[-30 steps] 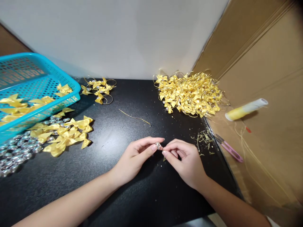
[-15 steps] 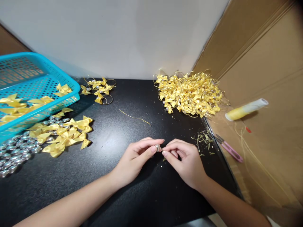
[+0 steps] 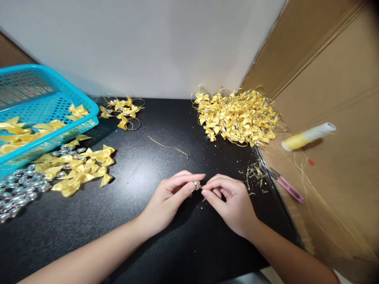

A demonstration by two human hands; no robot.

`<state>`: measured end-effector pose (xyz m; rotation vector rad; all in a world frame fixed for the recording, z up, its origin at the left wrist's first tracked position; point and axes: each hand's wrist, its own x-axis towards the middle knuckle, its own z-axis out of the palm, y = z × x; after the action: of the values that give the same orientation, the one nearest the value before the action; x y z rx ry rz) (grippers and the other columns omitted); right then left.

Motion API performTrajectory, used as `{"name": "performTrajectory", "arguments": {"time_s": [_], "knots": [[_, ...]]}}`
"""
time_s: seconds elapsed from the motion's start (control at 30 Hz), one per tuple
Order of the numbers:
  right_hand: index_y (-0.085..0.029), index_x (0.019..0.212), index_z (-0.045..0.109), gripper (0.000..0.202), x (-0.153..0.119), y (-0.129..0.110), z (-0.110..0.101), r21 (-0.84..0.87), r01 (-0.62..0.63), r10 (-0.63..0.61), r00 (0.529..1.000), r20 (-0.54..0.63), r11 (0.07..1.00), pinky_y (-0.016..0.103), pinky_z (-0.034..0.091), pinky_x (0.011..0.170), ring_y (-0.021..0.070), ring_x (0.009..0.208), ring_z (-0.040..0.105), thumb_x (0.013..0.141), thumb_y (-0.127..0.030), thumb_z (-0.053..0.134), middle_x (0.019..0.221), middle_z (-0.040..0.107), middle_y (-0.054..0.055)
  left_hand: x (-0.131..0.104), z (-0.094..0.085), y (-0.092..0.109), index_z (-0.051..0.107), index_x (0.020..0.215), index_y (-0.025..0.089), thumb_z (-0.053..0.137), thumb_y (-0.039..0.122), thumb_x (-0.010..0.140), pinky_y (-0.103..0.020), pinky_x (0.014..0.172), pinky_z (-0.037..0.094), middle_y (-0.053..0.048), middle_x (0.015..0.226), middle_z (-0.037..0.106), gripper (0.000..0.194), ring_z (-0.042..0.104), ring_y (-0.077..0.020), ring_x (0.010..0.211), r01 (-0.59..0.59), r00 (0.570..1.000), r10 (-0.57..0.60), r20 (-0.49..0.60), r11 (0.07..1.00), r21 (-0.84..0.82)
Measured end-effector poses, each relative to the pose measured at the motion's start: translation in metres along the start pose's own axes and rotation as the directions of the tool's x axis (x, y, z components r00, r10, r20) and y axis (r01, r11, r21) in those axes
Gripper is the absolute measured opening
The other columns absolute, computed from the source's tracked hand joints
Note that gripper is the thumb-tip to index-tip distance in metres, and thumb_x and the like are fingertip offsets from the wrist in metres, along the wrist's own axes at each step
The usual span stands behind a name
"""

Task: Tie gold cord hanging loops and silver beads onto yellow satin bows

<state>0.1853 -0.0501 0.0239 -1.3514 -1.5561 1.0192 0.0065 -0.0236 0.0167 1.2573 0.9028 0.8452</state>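
Left hand pinched silver bead, seemingly steadying it for right hand, fingers pressed together alongside, hold unclear. Pink snips lay right, probably for reach.

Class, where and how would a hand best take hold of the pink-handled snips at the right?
Probably by the pink handle, right hand coming from the near side: the snips lie slantwise, handle end nearer the person, dark blades pointing away, leftward, near the clippings.
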Motion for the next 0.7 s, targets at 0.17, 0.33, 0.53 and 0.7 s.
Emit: {"name": "performTrajectory", "arguments": {"time_s": [0.17, 0.33, 0.53, 0.7], "knots": [[-0.018, 0.072, 0.066, 0.009, -0.0003, -0.0006, 0.0005, 0.054, -0.006, 0.007, 1.000, -0.013, 0.999, 0.024, 0.041, 0.052, 0.0107, 0.056, 0.047, 0.080, -0.017, 0.064, 0.066, 0.060, 0.001, 0.0002, 0.0030, 0.0036, 0.077, 0.101, 0.025, 0.062, 0.029, 0.088, -0.028, 0.074, 0.048, -0.003, 0.085, 0.063, 0.020, 0.057, -0.0139, 0.076, -0.012, 0.999, 0.013, 0.039, 1.000, -0.014], [-0.019, 0.074, 0.067, 0.007, -0.0003, 0.0013, 0.0014, 0.099, -0.051, 0.051, 0.999, 0.003, 0.994, 0.025, 0.043, 0.055, 0.0112, 0.058, 0.049, 0.080, -0.019, 0.065, 0.068, 0.062, 0.001, -0.0008, 0.0004, 0.0046, 0.077, 0.102, 0.025, 0.065, 0.023, 0.087, -0.025, 0.065, 0.046, -0.004, 0.082, 0.066, 0.019, 0.060, -0.0144, 0.074, -0.085, 0.996, 0.085, 0.007, 0.987, 0.133], [-0.019, 0.088, 0.070, 0.012, 0.0001, -0.0004, 0.0032, 0.256, -0.168, 0.162, 0.986, 0.047, 0.952, 0.025, 0.050, 0.061, 0.0119, 0.064, 0.059, 0.077, -0.019, 0.068, 0.072, 0.068, 0.001, 0.0001, -0.0017, 0.0065, 0.080, 0.088, 0.024, 0.070, 0.019, 0.081, -0.025, 0.061, 0.046, -0.005, 0.082, 0.072, 0.013, 0.063, -0.0157, 0.071, -0.097, 0.995, 0.101, -0.016, 0.980, 0.172], [-0.021, 0.093, 0.072, 0.022, 0.0009, 0.0001, 0.0076, 0.397, -0.184, 0.148, 0.982, 0.119, 0.899, 0.026, 0.054, 0.067, 0.0119, 0.068, 0.063, 0.071, -0.015, 0.073, 0.078, 0.070, 0.001, -0.0009, 0.0020, 0.0087, 0.080, 0.085, 0.025, 0.069, 0.018, 0.082, -0.026, 0.066, 0.049, -0.004, 0.082, 0.070, 0.013, 0.064, -0.0153, 0.073, -0.101, 0.992, 0.111, -0.064, 0.984, 0.145]]}}
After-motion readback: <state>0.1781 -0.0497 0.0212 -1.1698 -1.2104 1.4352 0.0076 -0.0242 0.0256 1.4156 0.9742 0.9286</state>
